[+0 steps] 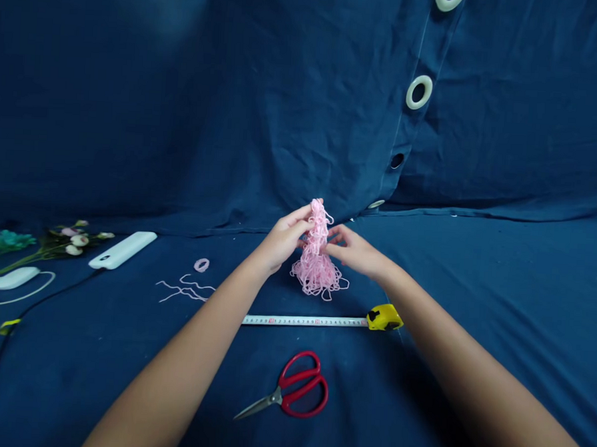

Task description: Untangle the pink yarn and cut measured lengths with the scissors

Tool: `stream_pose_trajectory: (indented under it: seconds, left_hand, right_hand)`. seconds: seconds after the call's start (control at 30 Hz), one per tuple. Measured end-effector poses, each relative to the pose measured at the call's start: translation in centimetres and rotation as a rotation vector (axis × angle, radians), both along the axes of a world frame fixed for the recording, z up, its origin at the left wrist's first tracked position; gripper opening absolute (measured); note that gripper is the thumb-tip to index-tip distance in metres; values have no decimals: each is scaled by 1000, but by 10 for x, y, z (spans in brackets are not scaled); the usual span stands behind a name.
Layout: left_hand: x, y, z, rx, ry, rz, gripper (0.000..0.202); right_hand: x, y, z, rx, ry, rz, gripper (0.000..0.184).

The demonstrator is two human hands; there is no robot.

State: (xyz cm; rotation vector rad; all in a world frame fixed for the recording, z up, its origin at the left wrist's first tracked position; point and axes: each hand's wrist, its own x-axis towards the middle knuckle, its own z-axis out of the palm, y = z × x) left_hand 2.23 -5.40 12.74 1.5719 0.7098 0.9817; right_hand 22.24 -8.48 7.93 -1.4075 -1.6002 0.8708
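Observation:
A bundle of pink yarn (317, 271) stands in the middle of the view, its loose loops spreading onto the blue cloth. My left hand (283, 239) grips the upper part of the bundle, thumb and fingers closed around it from the left. On the other side, my right hand (354, 251) has its bent fingers at the middle of the yarn; its fingertips are partly hidden, and whether they pinch a strand is hard to see. Nearer to me lies a yellow tape measure (384, 317) with its blade (303, 321) pulled out to the left, passing behind my left forearm.
Red-handled scissors (300, 389) lie in front, blades pointing left. Cut pink strands (182, 289) and a small pink yarn ring (201, 265) are to the left. Farther left are a white power bank (123, 250) with a black cable, artificial flowers (77, 240) and a white corded device (16, 278). A blue curtain (285, 103) hangs behind.

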Motion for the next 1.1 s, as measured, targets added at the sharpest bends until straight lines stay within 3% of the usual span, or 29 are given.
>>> stream_pose_trajectory:
  seconds: [0.1, 0.2, 0.27, 0.33, 0.4, 0.5, 0.57, 0.63, 0.7, 0.87, 1.0, 1.1]
  left_hand:
    - [1, 2, -6, 127, 64, -35, 63]
    - [-5, 10, -16, 305, 253, 34, 57]
    - [-10, 17, -25, 387, 416, 75, 41]
    - [-14, 21, -34, 399, 568, 56, 26]
    - [-15, 23, -43, 376, 688, 31, 23]
    - [-12, 20, -53, 333, 801, -2, 26]
    - [-11, 18, -57, 300, 834, -67, 38]
    - [-11, 16, -60, 288, 813, -130, 64]
    - [-13, 17, -62, 295, 759, -156, 77]
    - [-13, 23, -57, 291, 606, -148, 47]
    - [-12, 27, -43, 191, 355, -27, 47]
    - [-15, 33, -33, 129, 281, 91, 36]
  right_hand:
    - [-5, -5, -8, -54, -181, 111, 56]
    - [-6, -5, -15, -97, -430, 99, 26]
    - [-4, -2, -18, -93, -504, 86, 19]
    - [1, 1, -19, -52, -468, 52, 12]
    - [6, 3, -18, -48, -396, 8, 18]
    - [9, 1, -17, -93, -344, -14, 33]
    - [5, -2, -17, -111, -343, 24, 38]
    - [-2, -5, -18, -118, -365, 91, 49]
    - [-9, -8, -20, -103, -423, 133, 58]
    - [-13, -6, -18, 8, -463, 104, 17]
    - [-3, -1, -7, 146, -258, -70, 15]
    - [8, 6, -2, 207, -145, -184, 13]
